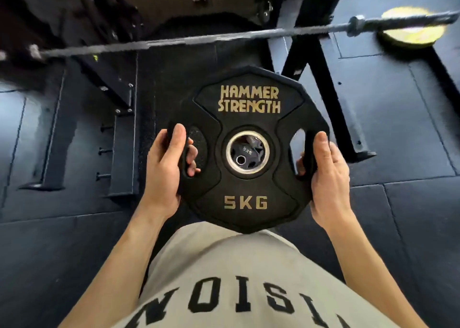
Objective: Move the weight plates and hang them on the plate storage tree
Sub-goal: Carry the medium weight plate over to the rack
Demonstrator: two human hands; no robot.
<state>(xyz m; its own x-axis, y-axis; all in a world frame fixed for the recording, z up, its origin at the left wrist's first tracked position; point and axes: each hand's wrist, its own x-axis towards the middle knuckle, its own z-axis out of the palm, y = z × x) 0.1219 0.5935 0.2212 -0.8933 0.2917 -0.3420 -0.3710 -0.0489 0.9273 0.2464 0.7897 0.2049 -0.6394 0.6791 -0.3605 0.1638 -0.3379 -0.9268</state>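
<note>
A black weight plate marked HAMMER STRENGTH and 5KG is held flat in front of my chest, face up. My left hand grips its left handle slot, fingers curled through the opening. My right hand grips the right handle slot, thumb on top of the rim. Through the plate's steel centre hole I see another small 5KG plate lying on the floor below. No plate storage tree can be made out in view.
A bare barbell runs across the view ahead on a black rack frame. A yellow plate lies on the floor at the far right. More black frame parts stand at the left. The floor is dark rubber matting.
</note>
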